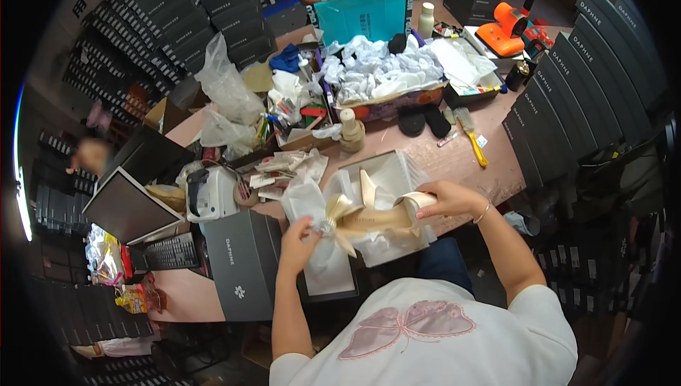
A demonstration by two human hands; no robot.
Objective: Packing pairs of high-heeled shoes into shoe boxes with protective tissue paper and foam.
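Note:
A beige high-heeled shoe with a large bow and a sparkling ornament at its toe lies sideways between my hands, above an open shoe box lined with white paper. My right hand is closed around the heel end. At the toe end, my left hand has its fingers closed at the bow's ornament. A second beige shoe rests in the box, partly hidden. White tissue paper spreads out beneath and to the left of the shoe I hold.
A closed dark shoe box stands left of my left arm, by a keyboard and monitor. Farther back are a bin of crumpled paper, a pump bottle and a yellow-handled brush. Stacked boxes rise at right.

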